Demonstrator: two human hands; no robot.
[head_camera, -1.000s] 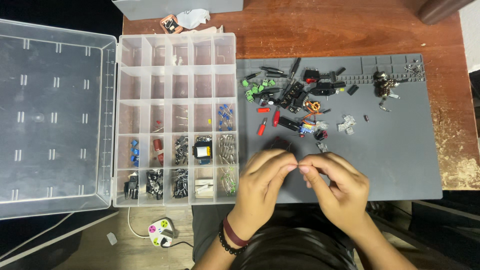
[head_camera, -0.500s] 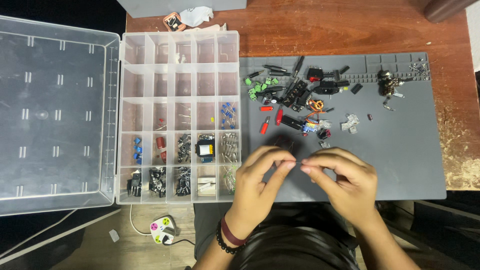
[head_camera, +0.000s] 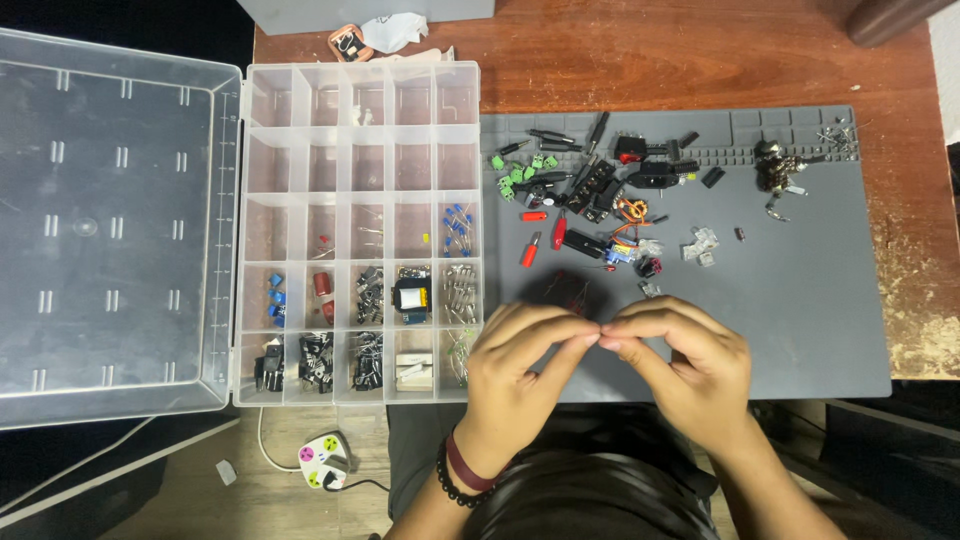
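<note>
At the far left the clear lid (head_camera: 115, 225) of a storage box lies folded open and flat, hanging past the left edge of the wooden table (head_camera: 640, 50). Joined to it on the right is the box tray (head_camera: 360, 225), a grid of small compartments; the upper rows look mostly bare, while the two bottom rows hold small parts: blue pieces (head_camera: 277, 300), a red piece (head_camera: 322, 284), dark black parts (head_camera: 317, 358) and thin metal-legged bits (head_camera: 458, 290). Below the tray's near edge, on the floor, sits a white plug block (head_camera: 322, 462) with coloured spots.

Just right of the tray lies a grey mat (head_camera: 800, 320). Toward its far left part a heap of small parts (head_camera: 590, 200) is scattered: green blocks, red plugs, black pieces and a coil of orange wire. A few clear bits (head_camera: 700, 245) lie near the middle, and a dark metal cluster (head_camera: 775, 170) sits close to the far right corner.

At the mat's near edge the left hand (head_camera: 515, 365) and right hand (head_camera: 680, 360) meet, fingertips touching. Both hands have fingers curled in and thumb and forefinger pinched together at the meeting point; whatever is pinched there is too small to make out. A dark bracelet (head_camera: 462, 470) circles the left wrist.
</note>
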